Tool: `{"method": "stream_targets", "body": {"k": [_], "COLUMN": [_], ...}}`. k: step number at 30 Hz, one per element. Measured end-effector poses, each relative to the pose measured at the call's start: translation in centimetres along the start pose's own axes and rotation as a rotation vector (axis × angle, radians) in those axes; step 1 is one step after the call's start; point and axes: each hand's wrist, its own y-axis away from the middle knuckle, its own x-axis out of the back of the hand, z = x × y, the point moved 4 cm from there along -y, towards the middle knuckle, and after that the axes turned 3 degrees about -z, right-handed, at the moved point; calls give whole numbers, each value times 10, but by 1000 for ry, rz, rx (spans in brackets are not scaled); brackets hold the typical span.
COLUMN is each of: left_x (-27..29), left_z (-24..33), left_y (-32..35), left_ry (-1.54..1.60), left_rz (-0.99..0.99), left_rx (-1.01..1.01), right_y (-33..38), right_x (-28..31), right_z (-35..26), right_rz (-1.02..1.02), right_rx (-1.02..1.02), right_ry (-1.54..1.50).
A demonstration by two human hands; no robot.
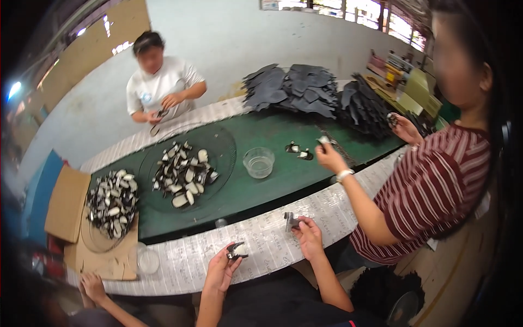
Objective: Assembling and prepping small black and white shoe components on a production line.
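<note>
The surface [234, 197] is green, runs diagonally across the view, and has light patterned strips along its near and far sides. A co-worker in a striped shirt [417, 188] stands at the right, with a small item in each hand. A co-worker in a white shirt [170, 82] stands on the far side, both hands at a small dark item. A stack of dark sheets [291, 87] lies at the far edge; a second dark stack [366, 106] lies just right of it. A pile of black-and-white pieces [182, 177] rests on the left part of the surface. Another pile [113, 203] lies farther left, beside an upright cardboard flap [68, 204].

The left hand [222, 267] is positioned over the near strip. Its fingers are closed on a black-and-white piece [237, 250], white area facing up. The right hand [309, 238] is positioned to the right of it, also over the near strip, and grips a small grey object [290, 221] between thumb and fingers. The two held items are apart.

A clear bowl [259, 163] stands near the middle of the green area. Two loose pieces [305, 155] lie to its right, close together.
</note>
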Motion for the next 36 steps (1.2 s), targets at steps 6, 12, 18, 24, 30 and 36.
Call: {"method": "stream_targets", "body": {"k": [6,12,18,24,30,36], "left_x": [3,-12,-9,-27,-35,-43], "left_z": [-6,-3,11,23,26,30], "left_y": [0,4,4,15,27,36], "left_ry": [-51,36,-88,-25,-4,-45], "left_rz": [66,49,96,-11,-85,-77], "left_rx": [-6,-19,-97,-125,-182,-183], "right_y": [2,13,45,71,91,104], "right_x": [-5,-21,-85,-164,-186,-200], "right_z": [0,-7,-24,-50,-52,-51], "right_rz": [-10,-12,-214,-390,-537,-596], "right_rx": [-21,-6,9,359,646,796], "right_ry": [33,139,404,902,1147,1239]}}
